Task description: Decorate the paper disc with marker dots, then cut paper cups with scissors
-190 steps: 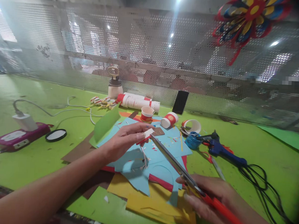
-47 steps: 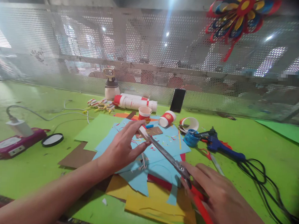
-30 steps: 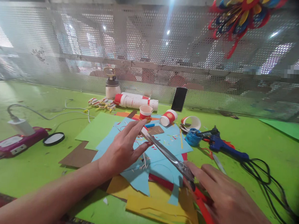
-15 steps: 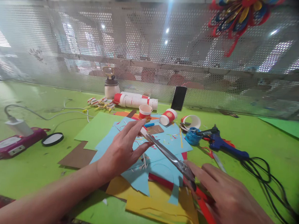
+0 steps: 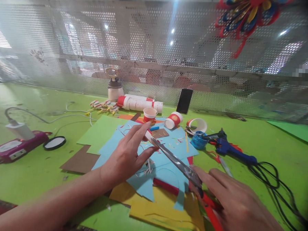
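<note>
Nearest you, your right hand (image 5: pixel 238 209) is closed around the red handles of the scissors (image 5: pixel 177 161), index finger stretched along the steel toward the pivot, and the blades run up and left over the sheets. Since a second ago the blades have drawn narrower and dropped slightly; your left hand (image 5: pixel 127 153) has hardly moved. Its grip is a light pinch of thumb and fingertips on a small white-and-red paper piece (image 5: pixel 148 136) right at the blade tips, so it looks as if a snip has just gone into that piece — the cut itself is too small to make out. Under both hands lie yellow, red and light blue paper sheets (image 5: pixel 167 150) strewn with slivers. Farther along the green counter (image 5: pixel 24 170) stand a small paper cup (image 5: pixel 149 114), a tipped cup (image 5: pixel 173 120), a blue glue gun (image 5: pixel 227 149) with its black cord, and a phone (image 5: pixel 184 100) leaning on the perforated metal screen (image 5: pixel 69 49) — a paper flower (image 5: pixel 245 17) hangs above it.
</note>
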### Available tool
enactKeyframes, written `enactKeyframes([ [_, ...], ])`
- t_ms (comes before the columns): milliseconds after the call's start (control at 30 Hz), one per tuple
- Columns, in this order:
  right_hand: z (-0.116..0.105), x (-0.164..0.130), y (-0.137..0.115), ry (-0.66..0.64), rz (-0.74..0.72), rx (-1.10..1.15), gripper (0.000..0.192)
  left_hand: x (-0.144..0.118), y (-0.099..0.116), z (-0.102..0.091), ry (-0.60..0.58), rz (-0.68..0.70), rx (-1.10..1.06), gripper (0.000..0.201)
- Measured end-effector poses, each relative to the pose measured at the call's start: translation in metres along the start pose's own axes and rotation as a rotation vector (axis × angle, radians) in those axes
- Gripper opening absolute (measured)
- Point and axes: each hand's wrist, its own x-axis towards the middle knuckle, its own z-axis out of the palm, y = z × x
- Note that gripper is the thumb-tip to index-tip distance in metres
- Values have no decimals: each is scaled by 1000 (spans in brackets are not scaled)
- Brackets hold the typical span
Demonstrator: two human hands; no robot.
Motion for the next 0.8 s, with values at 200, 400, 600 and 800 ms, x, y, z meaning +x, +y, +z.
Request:
enactKeyframes([
  [200,1,0,1,2,0,5,36,1,1,-1,16,6,-20,55],
  [400,1,2,0,24,2,-18,35,1,2,-1,16,-2,-16,55],
  [600,1,1,-1,36,4,-22,36,2,2,0,30,2,-33,55],
  [800,-2,0,0,12,15,-8,35,2,1,1,22,9,-18,55],
])
